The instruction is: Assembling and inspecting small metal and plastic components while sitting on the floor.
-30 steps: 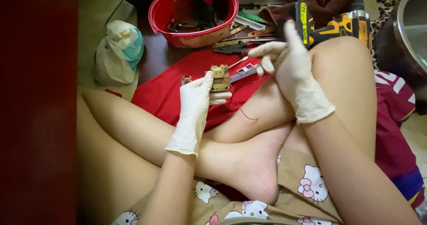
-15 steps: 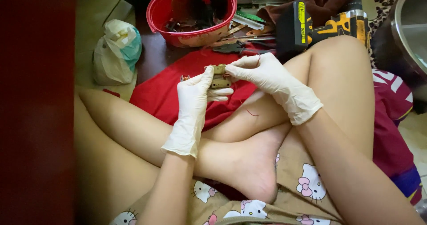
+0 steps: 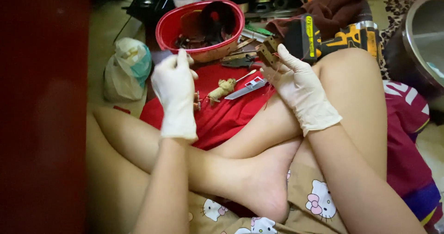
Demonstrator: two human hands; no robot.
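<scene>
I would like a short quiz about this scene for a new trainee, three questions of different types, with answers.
1. True or false: the right hand lifts a small brown block.
2. The knife lies on: A) the red cloth; B) inside the red bowl; C) on the white plastic bag.
3. Fill in: both hands wear white ____.

Key
1. True; the gloved fingers pinch it above the cloth.
2. A
3. Gloves; the left hand is raised, and what it holds cannot be told.
</scene>
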